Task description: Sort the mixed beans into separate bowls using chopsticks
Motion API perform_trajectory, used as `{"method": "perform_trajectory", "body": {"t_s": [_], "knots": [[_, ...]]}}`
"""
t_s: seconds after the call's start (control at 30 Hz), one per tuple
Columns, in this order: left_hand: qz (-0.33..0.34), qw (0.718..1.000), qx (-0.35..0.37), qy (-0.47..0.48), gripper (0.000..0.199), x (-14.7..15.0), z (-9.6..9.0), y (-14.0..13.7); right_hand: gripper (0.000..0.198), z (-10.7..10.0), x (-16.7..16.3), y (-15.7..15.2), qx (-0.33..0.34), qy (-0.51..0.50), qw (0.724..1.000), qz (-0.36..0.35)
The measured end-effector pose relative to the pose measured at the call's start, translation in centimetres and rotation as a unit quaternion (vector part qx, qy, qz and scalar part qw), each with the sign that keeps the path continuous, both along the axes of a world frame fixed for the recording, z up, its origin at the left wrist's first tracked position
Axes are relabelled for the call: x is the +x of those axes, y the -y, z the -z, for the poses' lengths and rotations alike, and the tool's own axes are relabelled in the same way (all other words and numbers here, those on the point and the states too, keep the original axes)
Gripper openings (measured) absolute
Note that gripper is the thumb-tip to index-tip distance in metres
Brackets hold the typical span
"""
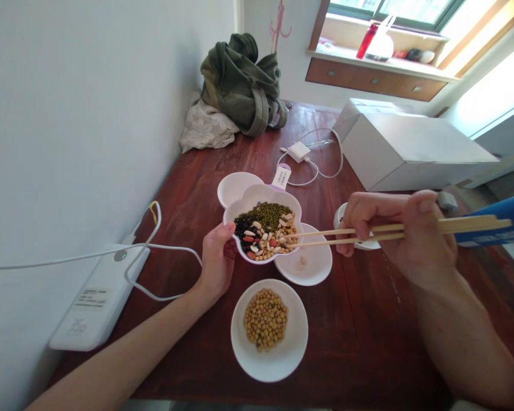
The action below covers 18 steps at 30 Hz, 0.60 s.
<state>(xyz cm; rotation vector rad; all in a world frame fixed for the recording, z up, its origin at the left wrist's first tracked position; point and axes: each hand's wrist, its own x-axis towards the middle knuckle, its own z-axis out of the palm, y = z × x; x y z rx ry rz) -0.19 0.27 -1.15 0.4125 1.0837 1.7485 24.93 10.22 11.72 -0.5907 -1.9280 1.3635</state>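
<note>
My left hand [217,257] grips the left rim of a white flower-shaped bowl [261,197] with a lilac, labelled handle. Inside it are green mung beans [270,216], black beans [240,226], soybeans and several pale and red seeds. From the right, my right hand [394,228] is closed around a pair of wooden chopsticks [346,236]; their tips reach among the seeds at the bowl's right side. Partly under the bowl sits a white plate [319,265] bearing one pale seed [302,261]. Nearer to me, a white bowl [297,342] contains soybeans [265,318].
Another white dish [237,187] lies behind the flower-shaped bowl. A white cup [339,216] is partly hidden by my right hand. A power strip [98,302] with cables lines the left wall. Farther back are a charger [298,152], a green bag [240,85] and a white box [415,148].
</note>
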Motion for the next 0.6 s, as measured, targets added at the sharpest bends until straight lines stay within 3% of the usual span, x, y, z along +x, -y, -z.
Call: {"method": "perform_trajectory", "body": {"t_s": [0.2, 0.43, 0.6], "knots": [[0.007, 1.0, 0.006, -0.003, 0.043, 0.0, -0.1, 0.1, 0.072, 1.0, -0.7, -0.5, 0.017, -0.043, 0.999, 0.021], [0.011, 1.0, 0.008, -0.002, 0.042, -0.1, -0.3, 0.2, 0.078, 0.4, 0.3, -0.7, -0.041, -0.04, 0.998, 0.041], [0.01, 1.0, 0.003, -0.007, 0.043, -0.1, -0.3, 0.2, 0.076, 0.7, 0.1, -0.6, -0.017, -0.001, 0.999, 0.027]]}}
